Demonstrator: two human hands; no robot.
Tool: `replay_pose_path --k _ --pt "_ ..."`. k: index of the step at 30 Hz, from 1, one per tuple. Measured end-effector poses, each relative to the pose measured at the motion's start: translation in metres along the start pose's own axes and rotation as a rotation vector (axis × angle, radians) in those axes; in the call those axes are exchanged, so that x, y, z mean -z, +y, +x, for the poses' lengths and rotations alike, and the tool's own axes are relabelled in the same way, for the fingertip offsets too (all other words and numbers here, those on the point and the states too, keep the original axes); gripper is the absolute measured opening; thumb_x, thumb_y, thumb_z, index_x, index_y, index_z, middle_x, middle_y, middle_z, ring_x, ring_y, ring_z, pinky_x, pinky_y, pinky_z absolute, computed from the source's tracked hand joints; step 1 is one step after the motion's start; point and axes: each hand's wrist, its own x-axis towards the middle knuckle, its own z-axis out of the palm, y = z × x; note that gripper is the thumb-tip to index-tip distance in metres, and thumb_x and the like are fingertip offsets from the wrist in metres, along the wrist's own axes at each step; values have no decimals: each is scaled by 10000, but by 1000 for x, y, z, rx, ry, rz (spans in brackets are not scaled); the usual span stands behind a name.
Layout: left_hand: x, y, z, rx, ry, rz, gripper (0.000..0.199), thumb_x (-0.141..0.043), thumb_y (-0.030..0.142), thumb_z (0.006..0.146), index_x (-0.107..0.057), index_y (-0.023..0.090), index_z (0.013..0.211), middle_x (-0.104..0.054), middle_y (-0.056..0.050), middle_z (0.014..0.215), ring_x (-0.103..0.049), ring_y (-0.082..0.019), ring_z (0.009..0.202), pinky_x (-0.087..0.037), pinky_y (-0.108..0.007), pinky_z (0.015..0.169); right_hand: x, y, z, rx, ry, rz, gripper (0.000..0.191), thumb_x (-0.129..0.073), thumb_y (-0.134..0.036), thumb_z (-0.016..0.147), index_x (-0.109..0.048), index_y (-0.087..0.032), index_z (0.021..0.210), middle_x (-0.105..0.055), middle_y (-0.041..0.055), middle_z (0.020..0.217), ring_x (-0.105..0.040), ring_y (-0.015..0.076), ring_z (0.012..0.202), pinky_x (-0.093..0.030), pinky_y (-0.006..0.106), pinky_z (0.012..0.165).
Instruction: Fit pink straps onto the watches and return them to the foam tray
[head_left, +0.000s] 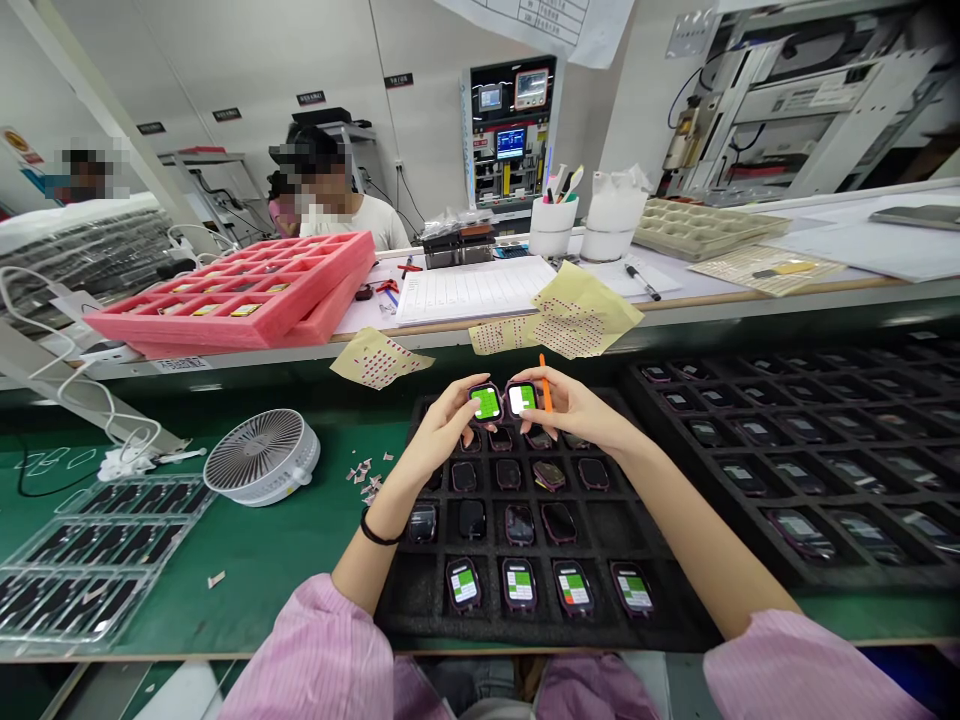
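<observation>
Above the back of a black foam tray (pixel 480 626), my left hand (pixel 448 420) is closed on a watch with a lit green screen (pixel 486 403). My right hand (pixel 564 405) grips a second watch (pixel 522 399), its screen white and green, and also has an orange stick (pixel 545 385) between its fingers. The two watches are side by side, close together. Below them the tray holds rows of watches, most with dark screens. In its front row, several lit watches show green and white, one of them (pixel 574 587) with some orange.
A second black tray of watches (pixel 750 520) lies at right. On the left are a white fan (pixel 262 457), clear plastic trays (pixel 105 560) and small scattered pieces (pixel 367 480). A shelf ahead bears pink foam trays (pixel 240 300), papers (pixel 472 290) and a pen cup (pixel 553 228). People sit beyond.
</observation>
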Motion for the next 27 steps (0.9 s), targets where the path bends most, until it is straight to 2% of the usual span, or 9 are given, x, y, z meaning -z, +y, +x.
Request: replay_pose_path --k 2,5,9,13,16,22,25,27 --pt "-2 2 0 18 51 9 431 -565 433 875 -569 185 1227 -646 -70 975 -627 -116 668 -354 -175 436 -1 -1 0 -3 1 -2 460 -776 -316 721 -537 -197 1095 -601 16 885 -650 122 607 -419 173 370" --pt "-5 4 0 41 108 14 386 -606 478 838 -631 169 1068 -638 -31 823 -574 -89 566 -318 -172 405 -5 -1 2 -26 74 16 399 -751 -385 744 -564 -186 1034 -593 -8 788 -608 95 505 -373 170 341" --pt "-9 4 -1 71 135 -18 373 -671 503 777 -632 162 923 -610 -3 754 -534 -81 566 -392 -172 440 -10 0 4 -61 205 33 369 -727 -491 741 -596 -183 899 -598 -23 679 -506 61 385 -302 176 300" --pt "-10 2 -1 84 122 -19 378 -692 504 758 -617 156 887 -577 10 718 -528 -86 590 -435 -179 467 -13 0 5 -71 229 55 384 -747 -517 704 -597 -190 835 -577 -40 627 -456 53 370 -305 181 298" --pt "-9 1 -1 56 91 -19 366 -699 470 763 -615 156 931 -582 2 764 -541 -93 631 -466 -191 508 -10 1 4 -63 169 34 369 -754 -464 716 -595 -189 904 -546 -51 641 -499 60 392 -302 177 314" --pt "-7 0 -1 -26 14 32 411 -726 320 765 -563 163 1109 -627 -62 1003 -598 -140 850 -517 -251 733 -3 5 3 -15 71 9 458 -788 -317 684 -550 -190 1055 -578 -5 841 -607 99 555 -353 170 353" --pt "-5 -1 -1 -46 -7 74 452 -736 282 758 -544 172 1152 -622 -86 1106 -600 -174 981 -497 -282 847 -3 5 3 -5 60 9 478 -803 -306 663 -551 -192 1054 -585 11 883 -610 106 581 -365 176 357" --pt "-5 -1 -2 -49 -16 72 469 -740 286 757 -538 178 1166 -620 -85 1119 -601 -177 993 -493 -283 860 -5 4 3 -12 98 13 467 -803 -343 668 -561 -190 1038 -590 2 834 -595 100 543 -344 173 344"
